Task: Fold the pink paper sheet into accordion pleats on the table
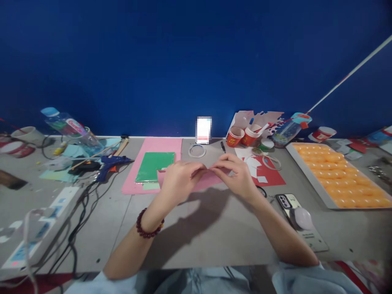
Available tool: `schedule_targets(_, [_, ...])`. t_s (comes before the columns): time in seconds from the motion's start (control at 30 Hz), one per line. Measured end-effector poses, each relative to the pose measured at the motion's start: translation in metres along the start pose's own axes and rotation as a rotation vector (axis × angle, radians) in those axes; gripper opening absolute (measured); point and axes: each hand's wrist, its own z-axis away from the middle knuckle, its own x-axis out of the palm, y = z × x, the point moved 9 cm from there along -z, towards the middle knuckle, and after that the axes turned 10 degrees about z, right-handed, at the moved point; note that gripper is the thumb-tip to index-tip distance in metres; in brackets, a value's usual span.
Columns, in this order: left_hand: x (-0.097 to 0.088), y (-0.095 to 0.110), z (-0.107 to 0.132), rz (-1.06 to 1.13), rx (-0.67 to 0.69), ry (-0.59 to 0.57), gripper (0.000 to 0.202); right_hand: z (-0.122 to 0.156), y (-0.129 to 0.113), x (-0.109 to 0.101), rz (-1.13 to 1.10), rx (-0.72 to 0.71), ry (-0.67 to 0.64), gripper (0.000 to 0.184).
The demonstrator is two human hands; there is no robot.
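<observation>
Plain, deep blue wall rises behind a pale grey surface with craft materials spread to both sides. Near the middle, a thin pink paper sheet is held up just above it. The left hand, with a dark red beaded bracelet at its wrist, and the right hand come together at the fingertips, both pinching the upper edge of the sheet; exactly how the fingertips press is too small to make out.

Behind the left hand, a flat green packet in clear wrapping lies on a larger pink sheet. Beyond the right hand is a flat red sheet with white paper scraps, and nearer the front a phone in a pale case.

The step in hand looks like working the paper's edge between the fingers. It probably calls for light, even pressure, since thin paper is likely to crease wherever one thumb pushes harder. Moving both pinches in small, matched steps should stop the edge skewing, and lowering the sheet onto bare surface would give firmer backing for any crease.
</observation>
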Motion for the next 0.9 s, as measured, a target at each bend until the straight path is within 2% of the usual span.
schedule_targets(0.27, [0.006,0.006,0.000,-0.018,0.011,-0.020,0.015,0.002,-0.006,-0.002,0.015,-0.030,0.018,0.009])
schedule_targets(0.43, [-0.006,-0.001,0.000,-0.049,-0.022,0.024,0.011,0.000,0.000,-0.010,0.034,-0.001,0.019,0.008])
schedule_targets(0.67, [-0.009,-0.007,0.000,-0.019,-0.079,-0.014,0.016,-0.001,0.007,-0.010,0.012,0.034,-0.014,0.008])
schedule_targets(0.9, [-0.004,-0.010,0.001,-0.068,-0.115,-0.019,0.014,0.000,-0.003,-0.012,0.177,-0.051,0.010,0.008])
